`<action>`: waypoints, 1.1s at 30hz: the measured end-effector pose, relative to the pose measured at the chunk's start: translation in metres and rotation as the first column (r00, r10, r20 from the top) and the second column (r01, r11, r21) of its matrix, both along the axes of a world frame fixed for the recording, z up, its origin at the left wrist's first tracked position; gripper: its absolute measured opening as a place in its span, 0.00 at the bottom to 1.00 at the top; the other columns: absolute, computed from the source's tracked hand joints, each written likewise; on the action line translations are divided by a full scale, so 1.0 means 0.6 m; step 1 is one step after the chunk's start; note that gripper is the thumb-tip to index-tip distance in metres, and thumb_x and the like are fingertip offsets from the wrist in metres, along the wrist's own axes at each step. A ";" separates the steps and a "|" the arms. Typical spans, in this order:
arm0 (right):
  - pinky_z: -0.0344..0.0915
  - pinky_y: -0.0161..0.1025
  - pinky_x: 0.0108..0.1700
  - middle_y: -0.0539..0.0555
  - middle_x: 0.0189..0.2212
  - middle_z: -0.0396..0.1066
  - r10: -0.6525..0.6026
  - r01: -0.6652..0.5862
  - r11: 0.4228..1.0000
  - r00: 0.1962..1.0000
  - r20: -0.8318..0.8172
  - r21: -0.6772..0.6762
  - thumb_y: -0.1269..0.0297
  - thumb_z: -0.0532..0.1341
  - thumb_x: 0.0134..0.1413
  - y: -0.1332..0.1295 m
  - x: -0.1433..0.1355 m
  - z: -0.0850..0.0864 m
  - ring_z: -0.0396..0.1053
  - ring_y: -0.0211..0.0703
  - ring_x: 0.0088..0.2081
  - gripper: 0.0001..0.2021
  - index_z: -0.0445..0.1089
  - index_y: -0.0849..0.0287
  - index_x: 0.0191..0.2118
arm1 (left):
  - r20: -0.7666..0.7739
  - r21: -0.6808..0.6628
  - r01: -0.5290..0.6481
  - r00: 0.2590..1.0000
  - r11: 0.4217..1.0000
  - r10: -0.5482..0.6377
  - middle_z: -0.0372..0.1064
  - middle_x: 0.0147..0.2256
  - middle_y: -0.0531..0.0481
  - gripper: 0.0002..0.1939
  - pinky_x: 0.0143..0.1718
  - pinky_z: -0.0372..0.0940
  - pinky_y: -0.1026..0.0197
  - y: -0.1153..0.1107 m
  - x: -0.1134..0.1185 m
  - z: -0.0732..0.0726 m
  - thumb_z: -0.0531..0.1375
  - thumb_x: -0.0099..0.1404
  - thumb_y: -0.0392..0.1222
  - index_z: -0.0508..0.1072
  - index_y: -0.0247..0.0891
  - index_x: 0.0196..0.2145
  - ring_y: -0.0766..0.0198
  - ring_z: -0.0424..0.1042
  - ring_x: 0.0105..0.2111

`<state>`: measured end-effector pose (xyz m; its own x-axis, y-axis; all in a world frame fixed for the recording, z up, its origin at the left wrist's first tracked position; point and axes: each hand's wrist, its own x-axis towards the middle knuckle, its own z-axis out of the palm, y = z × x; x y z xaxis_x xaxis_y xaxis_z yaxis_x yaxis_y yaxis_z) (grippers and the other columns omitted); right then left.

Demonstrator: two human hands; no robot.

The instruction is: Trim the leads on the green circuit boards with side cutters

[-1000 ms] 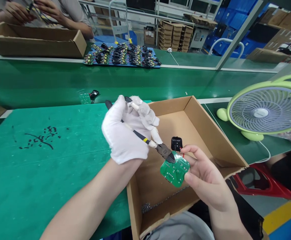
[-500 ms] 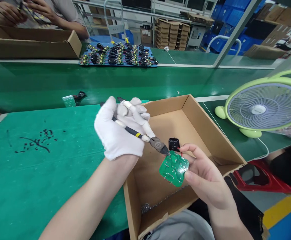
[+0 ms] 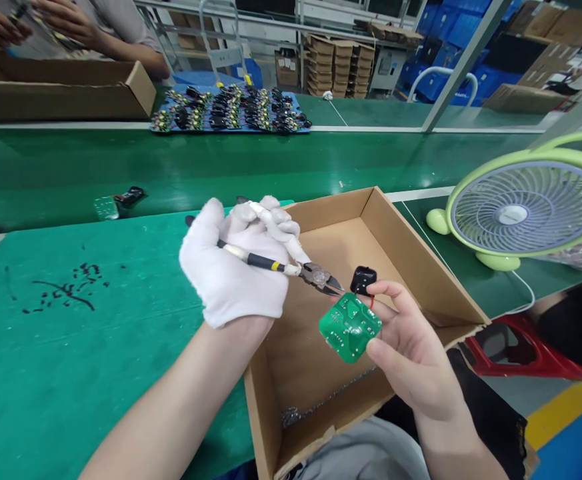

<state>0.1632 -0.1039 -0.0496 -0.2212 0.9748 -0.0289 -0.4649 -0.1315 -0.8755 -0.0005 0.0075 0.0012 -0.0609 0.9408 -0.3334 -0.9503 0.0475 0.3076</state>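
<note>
Left hand (image 3: 235,267), gloved: fingers curled round cutters (image 3: 295,268). Right hand (image 3: 408,340): fingers pinching green circuit board (image 3: 351,328).

The left hand (image 3: 235,273), in a white glove, holds cutters (image 3: 318,277), jaws parted, at the upper corner of a green board (image 3: 351,328). The bare right hand (image 3: 411,343) pinches the board's edge above an open box (image 3: 428,277). A black part (image 3: 363,280) with a red wire (image 3: 371,303) sits just beside the board. A fan (image 3: 525,207) stands right of the box.
</note>
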 end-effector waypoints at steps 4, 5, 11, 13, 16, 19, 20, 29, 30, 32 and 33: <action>0.75 0.36 0.41 0.54 0.51 0.73 -0.022 0.021 0.999 1.000 0.006 0.024 0.67 0.70 0.61 -0.003 -0.005 -0.002 0.77 0.42 0.46 0.19 0.65 0.48 0.53 | -0.018 0.037 -0.004 1.000 0.999 0.005 0.63 0.28 0.45 0.19 0.25 0.64 0.62 -0.005 0.003 0.000 0.50 0.70 0.49 0.54 0.38 0.24 0.65 0.64 0.25; 0.75 0.36 0.42 0.55 0.51 0.73 -0.021 0.021 1.000 1.000 0.000 0.024 0.66 0.70 0.61 -0.003 -0.006 -0.002 0.76 0.43 0.47 0.19 0.65 0.48 0.54 | -0.020 0.041 0.005 1.000 0.999 -0.004 0.63 0.28 0.45 0.19 0.25 0.64 0.62 -0.006 0.003 0.000 0.50 0.70 0.49 0.54 0.38 0.24 0.65 0.64 0.25; 0.74 0.44 0.46 0.59 0.51 0.75 0.095 -0.098 0.994 0.994 -0.061 -0.043 0.62 0.69 0.62 -0.002 0.004 0.001 0.75 0.51 0.52 0.21 0.63 0.49 0.55 | 0.016 0.020 0.094 0.995 0.995 -0.094 0.66 0.30 0.44 0.20 0.26 0.65 0.62 -0.003 0.004 -0.004 0.51 0.69 0.49 0.52 0.38 0.23 0.64 0.67 0.26; 0.73 0.44 0.44 0.58 0.48 0.77 0.129 -0.139 0.986 0.986 -0.110 -0.090 0.61 0.70 0.61 0.001 0.009 0.003 0.76 0.52 0.51 0.21 0.62 0.50 0.55 | 0.030 0.017 0.144 0.989 0.989 -0.144 0.65 0.30 0.44 0.19 0.25 0.64 0.62 -0.002 0.005 -0.003 0.51 0.69 0.49 0.51 0.38 0.23 0.64 0.67 0.26; 0.71 0.40 0.39 0.56 0.45 0.79 0.173 -0.200 0.967 0.970 -0.170 -0.159 0.61 0.69 0.62 0.004 0.014 0.005 0.79 0.50 0.44 0.20 0.62 0.50 0.54 | 0.048 0.015 0.232 0.971 0.972 -0.233 0.64 0.29 0.44 0.18 0.24 0.63 0.62 -0.004 0.008 0.001 0.51 0.69 0.47 0.51 0.39 0.24 0.64 0.66 0.25; 0.70 0.38 0.38 0.55 0.42 0.81 0.181 -0.218 0.955 0.965 -0.188 -0.199 0.61 0.69 0.61 0.005 0.017 0.007 0.80 0.48 0.41 0.19 0.63 0.51 0.54 | 0.029 0.010 0.272 0.962 0.962 -0.272 0.64 0.29 0.44 0.16 0.23 0.62 0.62 -0.007 0.010 0.003 0.51 0.69 0.47 0.53 0.39 0.26 0.64 0.65 0.25; 0.70 0.38 0.39 0.55 0.41 0.81 0.179 -0.218 0.952 0.966 -0.187 -0.214 0.61 0.69 0.61 0.006 0.017 0.007 0.80 0.48 0.42 0.19 0.63 0.51 0.53 | 0.019 0.017 0.279 0.960 0.960 -0.279 0.64 0.29 0.44 0.16 0.23 0.61 0.63 -0.007 0.010 0.004 0.51 0.69 0.47 0.54 0.39 0.26 0.63 0.65 0.25; 0.68 0.35 0.35 0.51 0.35 0.78 0.147 -0.182 0.934 0.980 -0.135 -0.307 0.58 0.72 0.55 0.004 0.017 0.007 0.75 0.42 0.33 0.22 0.65 0.52 0.52 | -0.075 0.057 0.399 0.916 0.915 -0.394 0.63 0.28 0.45 0.18 0.21 0.58 0.62 -0.010 0.006 0.003 0.49 0.71 0.49 0.50 0.40 0.26 0.65 0.62 0.21; 0.68 0.35 0.35 0.51 0.35 0.78 0.154 -0.189 0.931 0.979 -0.134 -0.311 0.58 0.72 0.55 0.004 0.017 0.007 0.75 0.42 0.33 0.22 0.65 0.52 0.52 | -0.082 0.053 0.391 0.919 0.919 -0.386 0.63 0.27 0.46 0.18 0.21 0.57 0.63 -0.011 0.006 0.004 0.49 0.71 0.48 0.49 0.40 0.25 0.65 0.61 0.21; 0.68 0.34 0.35 0.52 0.36 0.78 0.169 -0.202 0.926 0.977 -0.128 -0.320 0.57 0.72 0.55 0.004 0.016 0.009 0.76 0.43 0.35 0.23 0.65 0.52 0.52 | -0.092 0.033 0.362 0.929 0.931 -0.358 0.60 0.25 0.48 0.20 0.20 0.55 0.64 -0.013 0.007 0.005 0.49 0.70 0.47 0.46 0.40 0.24 0.67 0.57 0.19; 0.67 0.34 0.35 0.52 0.36 0.79 0.178 -0.209 0.923 0.976 -0.123 -0.323 0.57 0.72 0.55 0.003 0.016 0.010 0.76 0.43 0.36 0.23 0.65 0.52 0.52 | -0.094 0.023 0.345 0.935 0.938 -0.341 0.59 0.24 0.49 0.20 0.20 0.54 0.64 -0.014 0.008 0.006 0.49 0.71 0.46 0.45 0.40 0.23 0.68 0.55 0.19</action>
<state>0.1730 -0.1018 -0.0437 -0.4214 0.8505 -0.3147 -0.4754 -0.5027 -0.7220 0.0041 -0.0007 0.0045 0.2408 0.9216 -0.3044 -0.8477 0.3525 0.3965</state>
